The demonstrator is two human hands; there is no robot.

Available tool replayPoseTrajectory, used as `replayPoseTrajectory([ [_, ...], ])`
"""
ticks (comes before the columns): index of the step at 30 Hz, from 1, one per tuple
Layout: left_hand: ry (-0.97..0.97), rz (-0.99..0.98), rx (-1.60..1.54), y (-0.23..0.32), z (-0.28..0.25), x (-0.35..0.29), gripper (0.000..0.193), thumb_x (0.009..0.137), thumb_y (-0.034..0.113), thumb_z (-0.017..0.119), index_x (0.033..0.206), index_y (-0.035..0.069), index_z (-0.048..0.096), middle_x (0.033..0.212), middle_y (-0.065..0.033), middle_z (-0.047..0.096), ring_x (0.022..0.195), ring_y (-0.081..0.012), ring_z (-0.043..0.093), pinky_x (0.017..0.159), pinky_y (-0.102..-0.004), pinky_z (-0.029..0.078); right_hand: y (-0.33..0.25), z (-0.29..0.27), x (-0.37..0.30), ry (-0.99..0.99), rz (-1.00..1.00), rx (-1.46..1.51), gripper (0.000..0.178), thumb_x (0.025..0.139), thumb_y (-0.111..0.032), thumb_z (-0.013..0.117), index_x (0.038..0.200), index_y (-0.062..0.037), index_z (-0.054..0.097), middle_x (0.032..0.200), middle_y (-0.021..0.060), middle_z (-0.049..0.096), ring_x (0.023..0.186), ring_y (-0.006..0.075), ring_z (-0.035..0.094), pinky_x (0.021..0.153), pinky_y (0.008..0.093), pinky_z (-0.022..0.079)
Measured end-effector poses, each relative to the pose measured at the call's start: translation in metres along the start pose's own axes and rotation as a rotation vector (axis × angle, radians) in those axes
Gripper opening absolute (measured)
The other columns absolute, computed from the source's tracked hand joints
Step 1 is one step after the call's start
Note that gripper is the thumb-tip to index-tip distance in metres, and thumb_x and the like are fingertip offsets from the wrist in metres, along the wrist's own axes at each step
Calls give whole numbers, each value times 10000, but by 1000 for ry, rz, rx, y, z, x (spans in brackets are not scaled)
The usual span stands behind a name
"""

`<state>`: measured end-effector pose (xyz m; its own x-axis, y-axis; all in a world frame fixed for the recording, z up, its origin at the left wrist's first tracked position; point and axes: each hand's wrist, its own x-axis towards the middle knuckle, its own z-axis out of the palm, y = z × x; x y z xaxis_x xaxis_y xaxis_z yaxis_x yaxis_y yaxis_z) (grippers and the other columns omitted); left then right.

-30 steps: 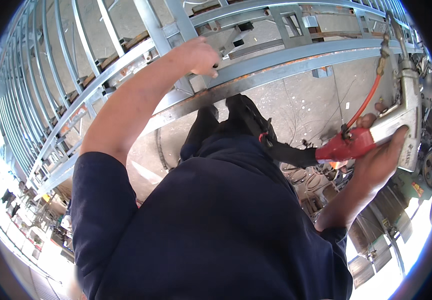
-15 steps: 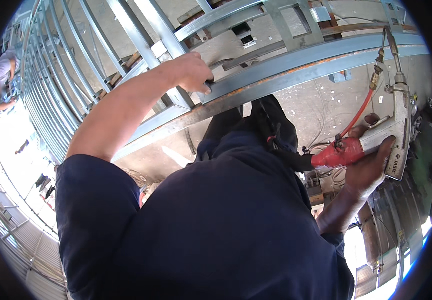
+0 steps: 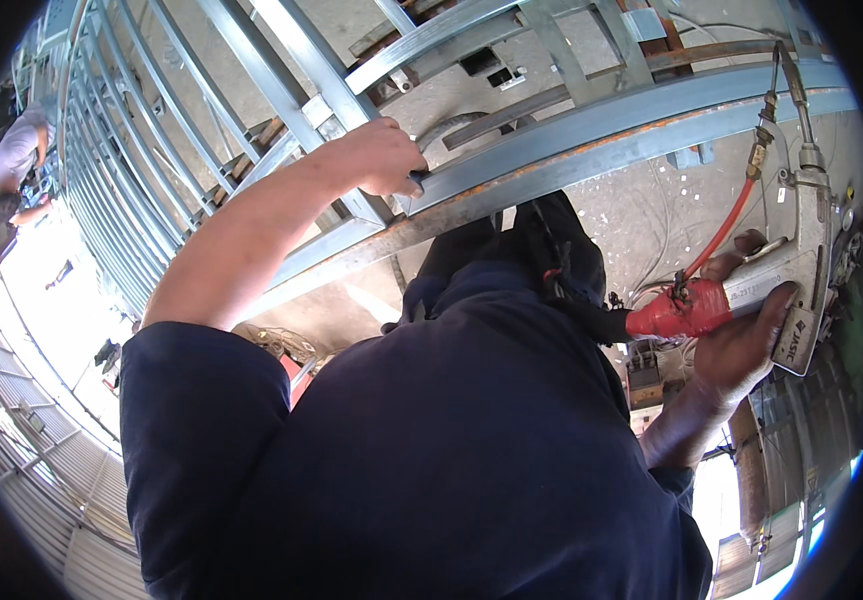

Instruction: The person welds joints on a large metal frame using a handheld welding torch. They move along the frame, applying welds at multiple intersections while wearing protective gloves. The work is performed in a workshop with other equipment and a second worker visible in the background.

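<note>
Since a second ago, my left hand [image 3: 390, 158] has lowered toward the metal frame [image 3: 572, 138], perhaps for support; what its curled fingers pinch, I can't tell. Off to the right, my right hand [image 3: 737, 350] grips the red-and-silver gun-shaped tool [image 3: 810, 230].

Open gap between steel beam [image 3: 592, 132] and red-gripped torch [image 3: 810, 240].
Red hose [image 3: 730, 229] obstructs right end; metal bars [image 3: 304, 52] crowd upper left.

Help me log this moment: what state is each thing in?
Left hand: fingers curled at the metal frame; grip unclear.
Right hand: closed around the handheld tool.
Handheld tool: held.
Red hose: curved, unheld.
Red wrapping: wound around the tool's end.
Metal frame: rust-streaked along its near beam.
</note>
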<state>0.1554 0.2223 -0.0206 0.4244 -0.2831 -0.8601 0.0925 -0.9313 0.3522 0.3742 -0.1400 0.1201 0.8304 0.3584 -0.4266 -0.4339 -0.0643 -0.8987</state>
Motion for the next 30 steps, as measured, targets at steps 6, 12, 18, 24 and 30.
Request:
replayPoseTrajectory([
  [6, 79, 32, -22, -4, 2, -3, 490, 898, 471, 729, 1222, 103, 743, 1113, -93, 748, 1159, -300, 632, 1078, -414, 408, 0, 8, 1, 24, 7, -28, 568, 1077, -482, 491, 1441, -52, 425, 1265, 152, 618, 932, 191, 686, 827, 353, 580],
  [12, 63, 13, -28, -4, -1, -4, 502, 903, 522, 711, 1248, 159, 744, 1125, -82, 747, 1203, -332, 579, 1066, -421, 445, -5, 15, -4, -37, 0, 3, 552, 1081, -449, 505, 1438, -32, 446, 1259, 164, 622, 930, 194, 688, 793, 325, 605],
  [18, 51, -9, -50, -6, 2, -2, 499, 908, 518, 706, 1243, 151, 741, 1120, -78, 752, 1203, -323, 587, 1077, -422, 430, -5, 12, -3, -93, -34, -1, 542, 1083, -442, 501, 1436, -34, 450, 1243, 163, 629, 931, 195, 689, 773, 364, 612],
  [24, 8, -94, -49, 9, 1, -4, 429, 892, 401, 751, 1221, 125, 740, 1156, -102, 736, 1195, -291, 627, 1163, -457, 348, -9, 11, 4, -222, -60, 27, 494, 1092, -392, 498, 1454, -60, 440, 1255, 162, 617, 932, 203, 687, 780, 385, 601],
  [30, 722, -342, -868, 54, 8, -65, 332, 913, 271, 756, 1200, 105, 735, 1175, -93, 732, 1113, -256, 686, 1019, -374, 514, -21, 49, 22, -420, -85, -3, 514, 1072, -394, 543, 1430, -42, 433, 1211, 147, 597, 896, 186, 653, 749, 358, 566],
])
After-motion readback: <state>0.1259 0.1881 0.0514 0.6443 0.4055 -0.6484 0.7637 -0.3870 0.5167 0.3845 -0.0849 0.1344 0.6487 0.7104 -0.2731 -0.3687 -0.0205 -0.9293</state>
